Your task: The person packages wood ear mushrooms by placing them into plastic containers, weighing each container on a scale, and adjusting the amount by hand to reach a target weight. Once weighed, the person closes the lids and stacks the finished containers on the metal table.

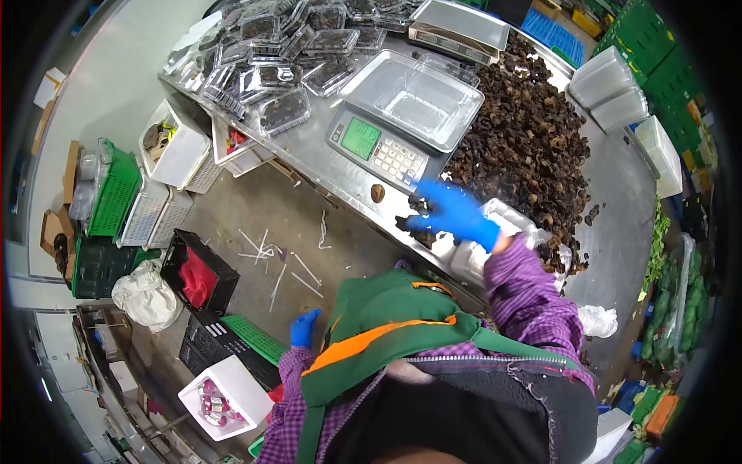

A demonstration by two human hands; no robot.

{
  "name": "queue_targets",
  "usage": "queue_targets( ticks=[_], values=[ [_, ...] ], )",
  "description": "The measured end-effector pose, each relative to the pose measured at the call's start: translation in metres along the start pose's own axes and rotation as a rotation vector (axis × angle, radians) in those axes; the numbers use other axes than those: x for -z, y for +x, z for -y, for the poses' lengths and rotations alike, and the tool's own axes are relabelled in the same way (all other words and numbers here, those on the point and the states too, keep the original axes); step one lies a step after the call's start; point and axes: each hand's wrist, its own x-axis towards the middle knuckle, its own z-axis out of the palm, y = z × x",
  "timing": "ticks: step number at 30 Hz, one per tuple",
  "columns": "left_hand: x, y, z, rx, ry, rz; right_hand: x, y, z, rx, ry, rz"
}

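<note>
Two gloved hands: your right hand (452, 213) spreads its fingers wide over mushrooms (525, 139) beside the scale (379, 148); your left hand (304, 329) hangs, finger state unclear.

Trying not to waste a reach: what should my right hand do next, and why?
Probably gather the loose dark pieces under your right hand and lift them into the clear tray on the scale. The tray looks empty, and the hand rests on those pieces just beside the scale.
</note>
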Motion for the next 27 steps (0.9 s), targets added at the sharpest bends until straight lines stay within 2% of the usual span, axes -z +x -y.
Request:
queue_targets(
  ticks=[1,2,3,5,6,7,8,9,11,13,14,15,16,17,19,21,22,24,25,26,27],
  values=[
    [0.010,0.016,-0.016,0.173,-0.274,-0.033,0.032,0.012,-0.032,0.171,-0.037,-0.248],
    [0.016,0.032,-0.028,0.348,-0.547,-0.065,0.069,0.017,-0.056,0.216,-0.153,-0.484],
    [0.021,0.046,-0.040,0.353,-0.547,-0.055,0.105,0.012,-0.080,0.157,-0.187,-0.660],
    [0.031,0.075,-0.061,0.355,-0.622,0.016,0.168,-0.008,-0.138,-0.182,-0.638,-0.881],
    [0.039,0.087,-0.081,0.383,-0.636,0.010,0.185,-0.021,-0.181,-0.475,-0.646,-0.953],
    [0.047,0.100,-0.099,0.379,-0.637,0.022,0.196,-0.030,-0.233,-0.769,-0.647,-1.019],
    [0.053,0.115,-0.117,0.327,-0.650,-0.003,0.200,-0.046,-0.300,-0.734,-0.323,-0.970],
    [0.062,0.133,-0.139,0.270,-0.662,-0.029,0.199,-0.057,-0.341,-0.683,-0.003,-0.912],
    [0.090,0.168,-0.199,0.205,-0.621,-0.014,0.175,-0.034,-0.318,-1.033,-0.575,-0.819],
    [0.118,0.198,-0.261,-0.020,-0.601,0.021,0.170,-0.025,-0.301,-0.965,-0.552,-0.726],
    [0.129,0.216,-0.286,-0.023,-0.592,0.054,0.167,-0.025,-0.309,-0.944,-0.607,-0.701],
    [0.137,0.238,-0.312,-0.132,-0.594,0.092,0.166,-0.025,-0.325,-0.876,-0.548,-0.745],
    [0.144,0.258,-0.335,-0.237,-0.599,0.129,0.160,-0.020,-0.308,-0.964,-0.536,-0.745],
    [0.147,0.276,-0.356,-0.235,-0.605,0.157,0.152,-0.011,-0.291,-1.051,-0.526,-0.738],
    [0.148,0.303,-0.391,-0.280,-0.674,0.180,0.143,-0.001,-0.288,-1.065,-0.453,-0.777],
    [0.143,0.317,-0.413,-0.321,-0.678,0.241,0.144,0.003,-0.279,-1.058,-0.238,-0.654],
    [0.138,0.323,-0.420,-0.338,-0.692,0.297,0.140,0.003,-0.273,-0.991,-0.282,-0.700],
    [0.128,0.330,-0.435,-0.348,-0.677,0.421,0.136,0.003,-0.257,-0.820,-0.097,-0.778],
    [0.126,0.331,-0.445,-0.351,-0.665,0.477,0.133,0.002,-0.251,-0.795,0.016,-0.855],
    [0.125,0.331,-0.455,-0.345,-0.647,0.484,0.135,0.007,-0.222,-0.826,-0.047,-0.914],
    [0.124,0.332,-0.464,-0.341,-0.629,0.486,0.139,0.012,-0.197,-0.842,0.023,-0.973]
  ],
)
